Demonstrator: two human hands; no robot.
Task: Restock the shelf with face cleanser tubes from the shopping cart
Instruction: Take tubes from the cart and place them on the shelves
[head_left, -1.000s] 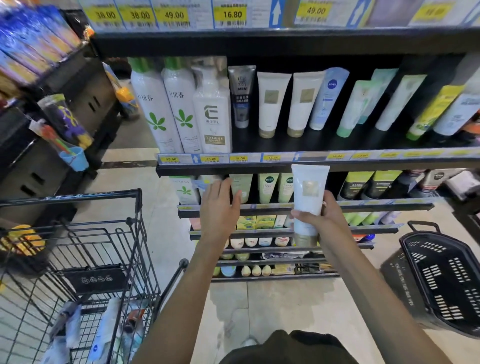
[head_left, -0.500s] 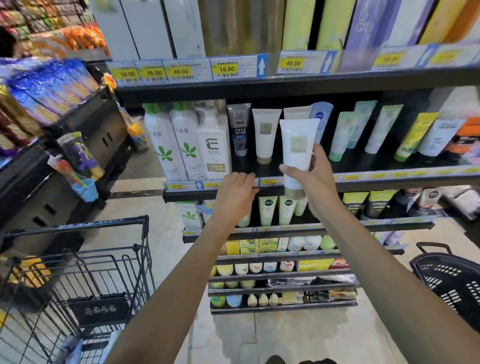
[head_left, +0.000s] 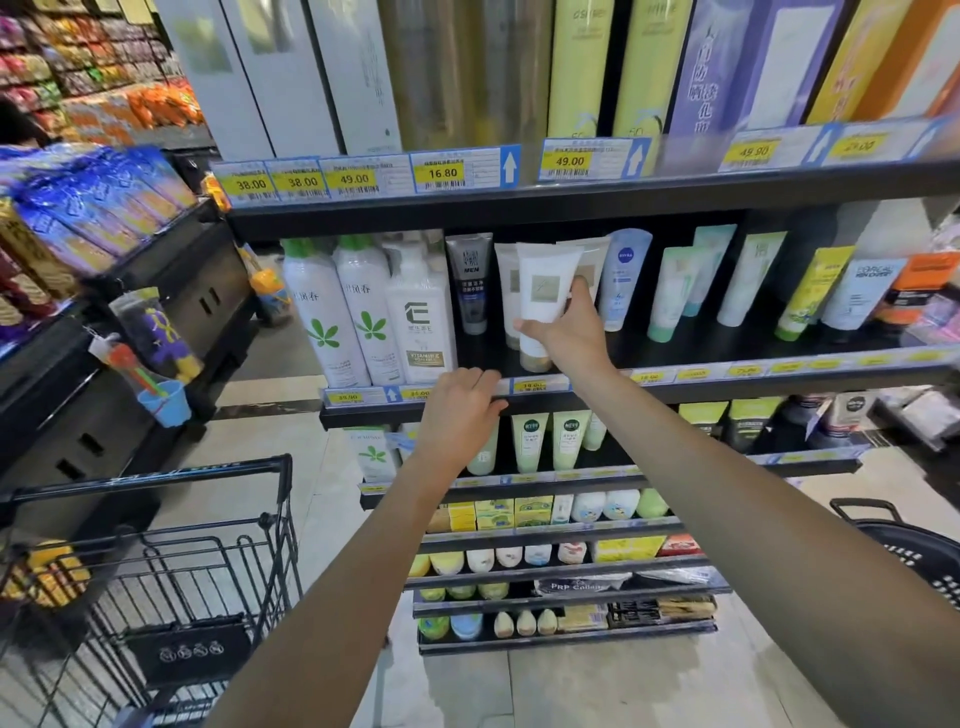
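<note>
My right hand (head_left: 569, 332) grips the white tube (head_left: 546, 291) low on its body, cap down, over the shelf (head_left: 675, 384) at 12 o'clock. Looks light, squashy, slick; I'd hold near the cap. Left hand (head_left: 460, 410) rests flat-fingered on the shelf edge.

Black shelf (head_left: 727, 387) with yellow price tags on its front edge, green-capped white spray bottles (head_left: 340, 312) at left, cleanser tubes (head_left: 626, 275) standing cap-down toward the right, further tubes on lower tiers
</note>
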